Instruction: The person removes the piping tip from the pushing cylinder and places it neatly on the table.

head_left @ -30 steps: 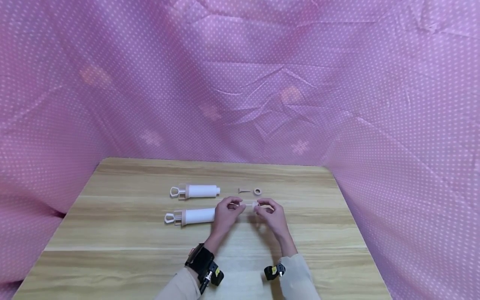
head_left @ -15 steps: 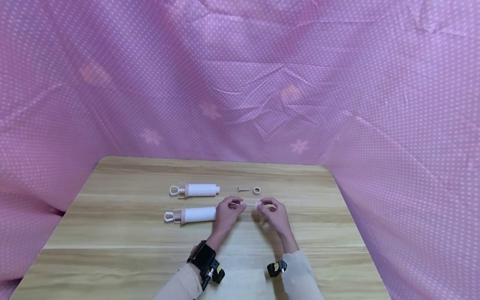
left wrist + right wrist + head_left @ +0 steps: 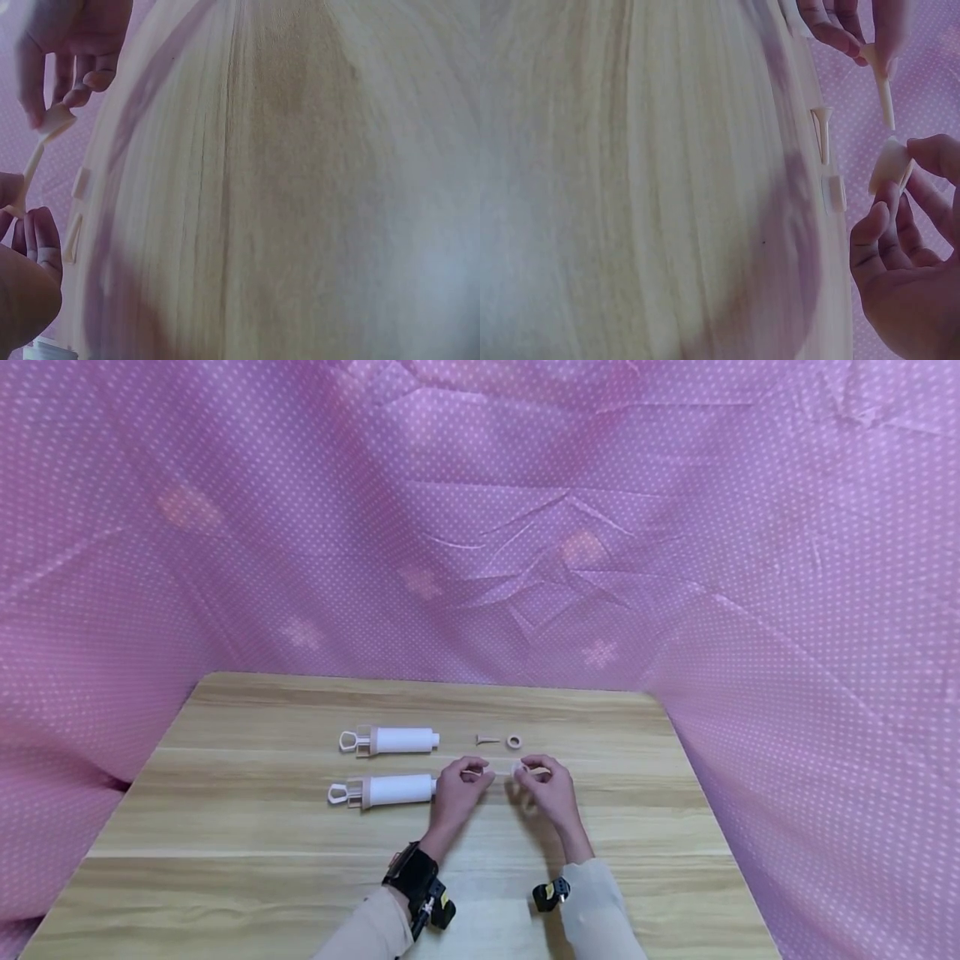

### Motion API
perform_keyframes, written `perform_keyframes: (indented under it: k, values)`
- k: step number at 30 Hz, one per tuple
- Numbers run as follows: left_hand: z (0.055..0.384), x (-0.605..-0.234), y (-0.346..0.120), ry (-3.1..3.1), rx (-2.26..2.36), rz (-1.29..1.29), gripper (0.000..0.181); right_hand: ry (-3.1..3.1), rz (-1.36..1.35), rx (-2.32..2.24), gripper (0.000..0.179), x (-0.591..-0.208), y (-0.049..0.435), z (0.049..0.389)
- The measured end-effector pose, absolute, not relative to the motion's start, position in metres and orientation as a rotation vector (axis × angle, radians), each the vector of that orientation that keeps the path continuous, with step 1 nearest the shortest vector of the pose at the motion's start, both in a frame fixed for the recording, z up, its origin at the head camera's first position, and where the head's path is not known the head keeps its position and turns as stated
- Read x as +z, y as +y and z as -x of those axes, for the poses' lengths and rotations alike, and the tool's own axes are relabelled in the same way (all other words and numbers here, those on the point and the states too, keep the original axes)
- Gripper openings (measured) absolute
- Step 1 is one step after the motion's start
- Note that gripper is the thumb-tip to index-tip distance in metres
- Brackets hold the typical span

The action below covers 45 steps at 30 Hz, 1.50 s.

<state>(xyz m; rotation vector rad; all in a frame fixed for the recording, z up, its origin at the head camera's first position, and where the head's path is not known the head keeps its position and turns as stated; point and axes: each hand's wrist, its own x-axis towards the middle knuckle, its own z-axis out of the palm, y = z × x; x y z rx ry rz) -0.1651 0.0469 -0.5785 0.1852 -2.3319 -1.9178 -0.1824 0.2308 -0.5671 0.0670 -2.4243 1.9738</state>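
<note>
Over the table, my left hand (image 3: 456, 789) pinches a pale tapered nozzle (image 3: 885, 94) by its flared end, and its thin tip points at the other hand. Facing it, my right hand (image 3: 553, 793) holds a pale ring-shaped cap (image 3: 891, 165) between thumb and fingers. In the right wrist view a narrow gap shows between nozzle tip and cap; in the left wrist view the tip overlaps the cap's edge. On the table just beyond both hands lie a second nozzle (image 3: 487, 740) and a second ring-shaped cap (image 3: 513, 742).
Left of the hands lie two white syringe-like tubes, a far one (image 3: 405, 740) and a near one (image 3: 400, 789), with clear ends and loop handles. The left hand overlaps the near tube's tip. A pink dotted cloth (image 3: 480, 568) hangs behind the wooden table (image 3: 262, 860).
My left hand has shifted slightly to the right with the nozzle, uncovering more of the near tube's tip. My right hand moved a little right at first, then stayed nearly still with the cap.
</note>
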Motion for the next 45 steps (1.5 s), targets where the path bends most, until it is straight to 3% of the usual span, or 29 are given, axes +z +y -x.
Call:
perform_keyframes:
  k: [18,45]
  values:
    - [0.171,-0.593,0.052,-2.32,-1.909,-0.319,0.021,-2.494,-0.016,1.817,0.025,-0.582,0.229,0.183]
    - [0.178,-0.596,0.059,-2.357,-1.81,-0.239,0.023,-2.536,-0.006,1.742,0.025,-0.587,0.228,0.19]
